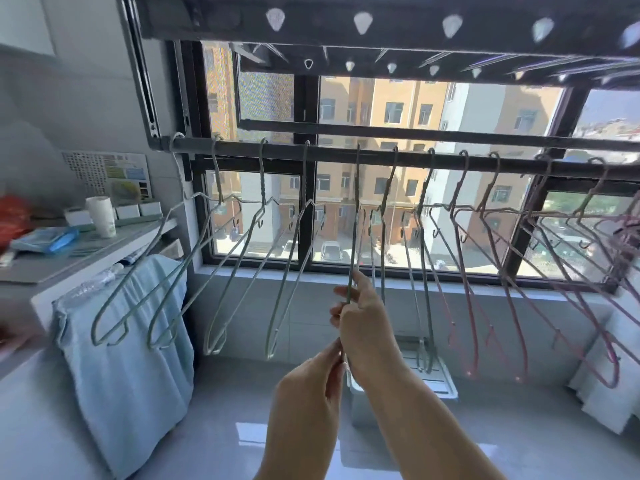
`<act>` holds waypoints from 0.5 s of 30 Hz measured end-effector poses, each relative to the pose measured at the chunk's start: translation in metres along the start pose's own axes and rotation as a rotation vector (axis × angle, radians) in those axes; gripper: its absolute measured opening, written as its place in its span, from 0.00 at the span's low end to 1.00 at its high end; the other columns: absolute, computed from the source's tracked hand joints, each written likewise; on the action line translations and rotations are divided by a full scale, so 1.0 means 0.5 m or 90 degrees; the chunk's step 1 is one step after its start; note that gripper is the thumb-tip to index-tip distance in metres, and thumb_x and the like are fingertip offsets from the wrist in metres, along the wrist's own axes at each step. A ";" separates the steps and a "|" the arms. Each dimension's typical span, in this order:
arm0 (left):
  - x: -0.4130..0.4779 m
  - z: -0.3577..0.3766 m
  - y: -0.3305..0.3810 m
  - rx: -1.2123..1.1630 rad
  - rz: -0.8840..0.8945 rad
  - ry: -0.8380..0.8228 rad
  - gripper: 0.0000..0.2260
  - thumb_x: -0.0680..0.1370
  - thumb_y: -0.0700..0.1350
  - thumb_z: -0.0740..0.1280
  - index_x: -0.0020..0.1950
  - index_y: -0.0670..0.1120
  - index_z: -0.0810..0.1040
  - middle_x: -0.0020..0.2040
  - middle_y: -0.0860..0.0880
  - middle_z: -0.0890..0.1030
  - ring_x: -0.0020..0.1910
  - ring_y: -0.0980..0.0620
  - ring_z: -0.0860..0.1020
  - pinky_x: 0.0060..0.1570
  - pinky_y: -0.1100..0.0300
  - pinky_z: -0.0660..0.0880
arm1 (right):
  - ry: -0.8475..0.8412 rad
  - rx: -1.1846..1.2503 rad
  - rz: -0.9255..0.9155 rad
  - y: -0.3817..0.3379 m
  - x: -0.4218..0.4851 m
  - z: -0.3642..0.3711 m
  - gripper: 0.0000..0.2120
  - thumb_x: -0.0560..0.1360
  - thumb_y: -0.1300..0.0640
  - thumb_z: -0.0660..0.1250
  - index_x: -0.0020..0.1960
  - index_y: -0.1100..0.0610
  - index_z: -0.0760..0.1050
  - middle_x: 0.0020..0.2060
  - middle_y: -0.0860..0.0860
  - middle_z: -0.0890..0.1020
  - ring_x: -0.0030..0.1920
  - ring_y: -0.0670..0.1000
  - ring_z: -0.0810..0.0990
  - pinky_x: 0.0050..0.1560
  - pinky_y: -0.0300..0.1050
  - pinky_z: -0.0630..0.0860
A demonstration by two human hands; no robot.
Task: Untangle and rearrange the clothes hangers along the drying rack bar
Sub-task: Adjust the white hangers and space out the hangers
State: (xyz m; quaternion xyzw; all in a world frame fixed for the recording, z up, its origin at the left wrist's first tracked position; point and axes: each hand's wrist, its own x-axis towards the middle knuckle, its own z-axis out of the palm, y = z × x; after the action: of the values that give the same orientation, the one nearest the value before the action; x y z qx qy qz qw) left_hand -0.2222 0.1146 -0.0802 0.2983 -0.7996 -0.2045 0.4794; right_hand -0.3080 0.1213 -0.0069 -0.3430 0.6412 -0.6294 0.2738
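My right hand (360,317) pinches the middle green hanger (354,237) and my left hand (311,379) grips it lower, so I can turn it free of the neighbouring hangers (383,258) on the bar (329,154).

Logging grey-green on the left hangers (262,181) and on the held hanger (357,188). Noting pink on the right hangers (459,181). Recording near-black on the rack bar (346,154). Marking pale blue on the draped cloth (138,341), white on the paper cup (102,216), red on the bag (12,216). Seeing ochre on the buildings (381,98) outside, a punched-dot grid on the wall panel (83,168).
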 end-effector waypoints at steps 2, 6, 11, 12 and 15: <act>0.002 0.007 0.002 -0.004 -0.002 0.009 0.13 0.70 0.45 0.65 0.53 0.55 0.80 0.38 0.59 0.83 0.35 0.65 0.79 0.36 0.73 0.73 | -0.021 -0.012 -0.002 -0.002 0.001 -0.006 0.30 0.74 0.74 0.47 0.72 0.52 0.58 0.48 0.49 0.73 0.38 0.46 0.72 0.37 0.38 0.70; 0.001 0.016 0.010 0.007 -0.017 0.012 0.12 0.71 0.45 0.65 0.52 0.54 0.80 0.38 0.59 0.83 0.35 0.66 0.79 0.36 0.77 0.71 | -0.055 -0.026 0.001 -0.012 -0.002 -0.018 0.28 0.76 0.73 0.48 0.72 0.54 0.57 0.53 0.49 0.73 0.41 0.44 0.75 0.38 0.39 0.73; -0.020 0.001 0.022 -0.018 -0.053 0.046 0.14 0.68 0.40 0.74 0.50 0.54 0.80 0.38 0.62 0.82 0.39 0.73 0.77 0.40 0.81 0.70 | -0.150 -0.153 -0.004 -0.022 -0.017 -0.028 0.33 0.78 0.57 0.59 0.76 0.54 0.43 0.46 0.44 0.71 0.45 0.45 0.74 0.38 0.41 0.72; -0.026 -0.008 0.024 -0.023 -0.072 0.070 0.14 0.67 0.41 0.75 0.49 0.53 0.81 0.38 0.61 0.82 0.39 0.76 0.75 0.40 0.82 0.69 | -0.156 -0.185 -0.035 -0.022 -0.020 -0.031 0.35 0.77 0.56 0.59 0.76 0.55 0.40 0.52 0.45 0.70 0.53 0.47 0.73 0.50 0.40 0.71; -0.031 -0.047 0.031 0.047 -0.031 0.192 0.09 0.68 0.50 0.72 0.48 0.53 0.79 0.40 0.60 0.81 0.40 0.75 0.75 0.40 0.81 0.70 | -0.165 -0.291 -0.160 -0.043 -0.039 -0.031 0.35 0.77 0.57 0.58 0.75 0.55 0.38 0.76 0.48 0.46 0.75 0.47 0.45 0.75 0.46 0.46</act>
State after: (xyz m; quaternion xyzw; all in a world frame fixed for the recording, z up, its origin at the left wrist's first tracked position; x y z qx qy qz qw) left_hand -0.2003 0.1357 -0.0698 0.3627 -0.7179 -0.1393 0.5776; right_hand -0.3060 0.1466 0.0136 -0.5500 0.6789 -0.4484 0.1887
